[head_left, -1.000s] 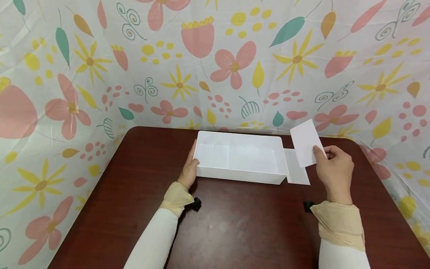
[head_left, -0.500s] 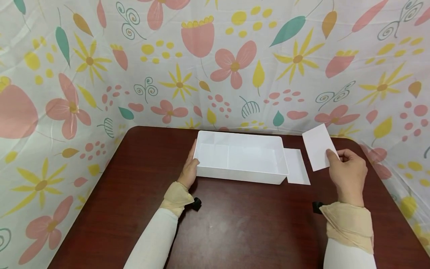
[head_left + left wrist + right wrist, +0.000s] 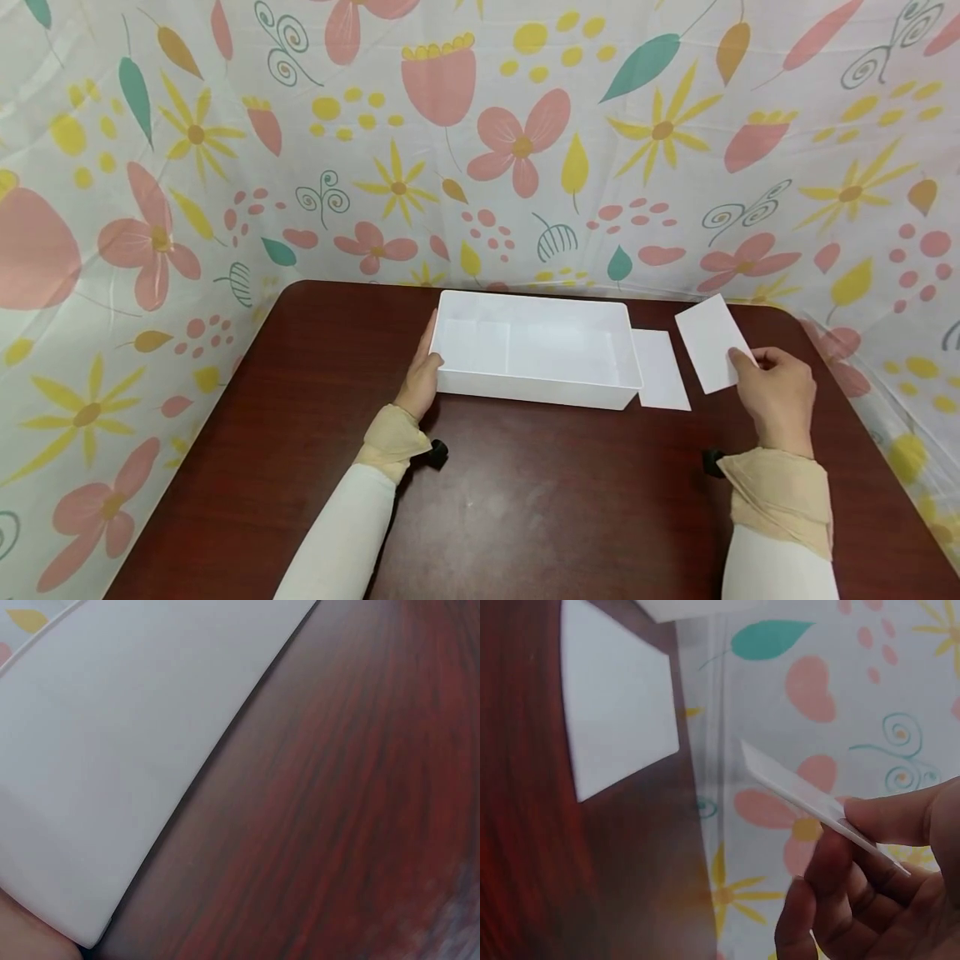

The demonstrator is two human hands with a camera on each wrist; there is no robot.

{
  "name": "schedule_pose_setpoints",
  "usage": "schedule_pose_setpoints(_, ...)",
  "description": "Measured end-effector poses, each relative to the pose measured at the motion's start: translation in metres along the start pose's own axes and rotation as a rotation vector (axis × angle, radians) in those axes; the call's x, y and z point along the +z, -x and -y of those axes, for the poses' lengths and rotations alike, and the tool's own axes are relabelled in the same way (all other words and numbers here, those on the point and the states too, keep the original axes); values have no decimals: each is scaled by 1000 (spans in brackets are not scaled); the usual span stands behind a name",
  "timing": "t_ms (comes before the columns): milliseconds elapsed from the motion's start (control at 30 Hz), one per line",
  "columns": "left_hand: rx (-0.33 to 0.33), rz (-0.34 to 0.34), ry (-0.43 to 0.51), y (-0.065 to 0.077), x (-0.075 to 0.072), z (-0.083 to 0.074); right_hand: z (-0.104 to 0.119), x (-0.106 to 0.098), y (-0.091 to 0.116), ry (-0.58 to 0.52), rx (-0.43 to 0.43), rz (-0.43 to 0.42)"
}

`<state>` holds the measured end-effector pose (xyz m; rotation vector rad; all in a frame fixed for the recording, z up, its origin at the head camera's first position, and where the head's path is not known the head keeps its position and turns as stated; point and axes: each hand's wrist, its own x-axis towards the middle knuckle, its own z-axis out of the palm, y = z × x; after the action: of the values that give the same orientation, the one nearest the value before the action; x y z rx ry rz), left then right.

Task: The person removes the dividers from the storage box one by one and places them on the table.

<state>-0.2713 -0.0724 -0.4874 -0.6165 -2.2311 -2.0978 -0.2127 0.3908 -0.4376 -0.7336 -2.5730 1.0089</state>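
Observation:
A shallow white organizer box sits open-topped near the back of the table, an upright divider crossing its inside left of the middle. My left hand grips the box's left end, fingers along the outer side and thumb at the front corner. In the left wrist view the box's long wall fills the left part. To the right, my right hand pinches a thin, flat white panel between thumb and fingers, tilted up. A second white panel lies on the table against the box's right end.
The dark reddish wooden table has rounded back corners. A floral curtain hangs close behind its back edge and along the sides. Small black wrist cameras sit by each wrist.
My right hand has moved right, away from the box, and then lowered the panel toward the table. The left hand and box have stayed in place.

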Motion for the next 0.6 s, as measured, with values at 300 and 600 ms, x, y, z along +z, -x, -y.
schedule_pose_setpoints(300,13,19,-11,1,-1,-3,-21,8,-7,68,-50,52)
schedule_pose_setpoints(600,25,20,-11,-1,-1,0,-36,16,-11,112,-92,50)
